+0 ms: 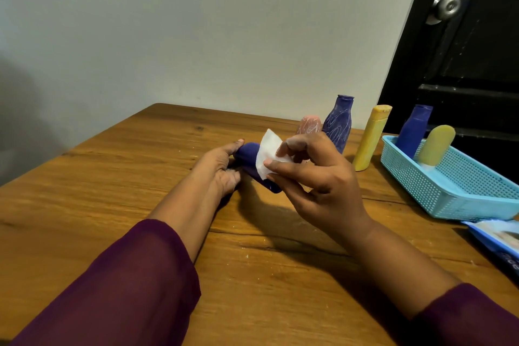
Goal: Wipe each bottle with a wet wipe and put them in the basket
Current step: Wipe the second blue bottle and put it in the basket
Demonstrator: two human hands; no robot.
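Note:
A dark blue bottle (248, 155) lies tilted on the wooden table (112, 182), gripped at its far end by my left hand (222, 167). My right hand (314, 177) pinches a white wet wipe (268, 153) against the bottle's side. Behind them stand a pink bottle (309, 124) and a blue bottle (338, 123), both covered in white scribbles, and a yellow bottle (370, 138). The light blue basket (438, 194) at the right holds a blue bottle (412, 132) and a pale yellow bottle (436, 144), both leaning.
A blue pack of wet wipes (497, 239) lies at the table's right edge, just in front of the basket. A grey wall runs behind the table, and a black door with a metal knob (446, 7) stands at the far right.

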